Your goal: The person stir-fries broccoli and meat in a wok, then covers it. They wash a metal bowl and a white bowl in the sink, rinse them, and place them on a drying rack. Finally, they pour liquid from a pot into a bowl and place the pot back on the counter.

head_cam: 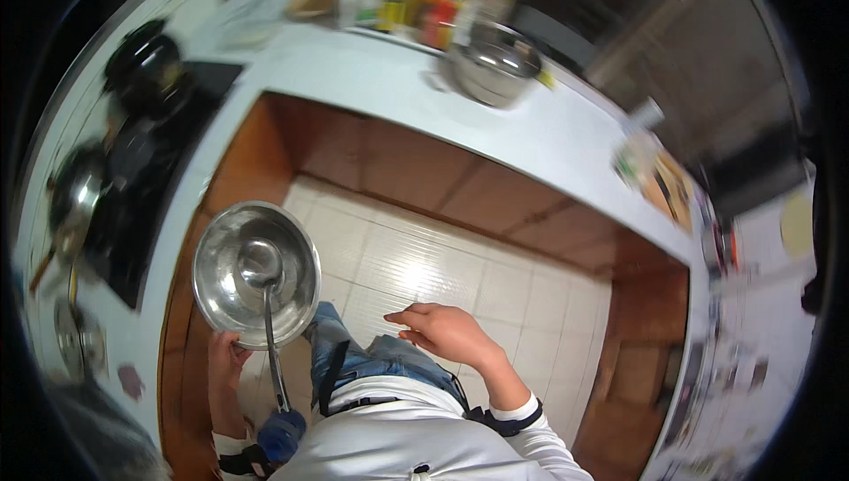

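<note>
My left hand [229,352] grips the near rim of a stainless steel bowl [222,295], holding it out beside the stove counter. In the bowl lies a metal ladle [260,261], its cup down on the bottom and its long handle leaning over the near rim towards me. The bowl otherwise shows only bare, shiny metal. Away from it, my right hand [446,333] hangs over the floor in front of my waist, fingers apart and holding nothing.
A black stovetop [166,129] carries dark pans on the left. Along the far white counter [371,73] stand a rack of bottles [411,10] and a steel pot [497,66]. A cutting board [670,189] is at the right. Wooden cabinets [424,156] surround the tiled floor [504,289].
</note>
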The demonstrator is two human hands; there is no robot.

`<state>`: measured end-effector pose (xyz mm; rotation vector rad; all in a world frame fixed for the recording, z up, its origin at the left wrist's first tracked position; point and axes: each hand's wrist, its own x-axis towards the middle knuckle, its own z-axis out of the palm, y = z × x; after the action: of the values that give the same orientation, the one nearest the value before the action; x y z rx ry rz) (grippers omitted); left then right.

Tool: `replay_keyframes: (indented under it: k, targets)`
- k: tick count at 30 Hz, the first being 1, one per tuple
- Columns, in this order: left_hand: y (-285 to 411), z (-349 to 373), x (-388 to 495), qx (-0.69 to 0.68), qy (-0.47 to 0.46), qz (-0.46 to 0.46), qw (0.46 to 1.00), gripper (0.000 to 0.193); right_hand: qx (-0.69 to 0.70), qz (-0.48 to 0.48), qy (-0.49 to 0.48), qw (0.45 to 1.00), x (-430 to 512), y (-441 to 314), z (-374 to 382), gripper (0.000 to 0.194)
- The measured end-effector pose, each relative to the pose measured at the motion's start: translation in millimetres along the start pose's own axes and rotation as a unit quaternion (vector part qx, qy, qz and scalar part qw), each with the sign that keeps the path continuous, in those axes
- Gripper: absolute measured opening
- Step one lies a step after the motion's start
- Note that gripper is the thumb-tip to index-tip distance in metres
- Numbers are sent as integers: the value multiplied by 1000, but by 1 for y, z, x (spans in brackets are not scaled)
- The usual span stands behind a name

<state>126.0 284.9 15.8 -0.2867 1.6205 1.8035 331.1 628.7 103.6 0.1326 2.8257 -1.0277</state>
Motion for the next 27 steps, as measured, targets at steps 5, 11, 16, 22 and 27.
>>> replay_keyframes:
  k: [5, 11, 16, 22, 27]
  targets:
    - [-26, 190, 47, 58, -163, -37, 984, 25, 75, 138, 136, 978, -128, 71, -7, 29]
    - [-88, 439, 39, 223, -336, -55, 913, 31, 178, 238, 294, 908, -238, 123, 4, 34]
    - [-189, 632, 1, 325, -486, -104, 804, 34, 210, 364, 354, 836, -349, 189, -15, 38]
    - [-318, 842, -105, 378, -603, -180, 678, 36, 234, 458, 447, 732, -486, 254, -68, 38]
    - [-429, 949, -217, 436, -652, -196, 589, 35, 315, 460, 564, 609, -601, 286, -64, 39]
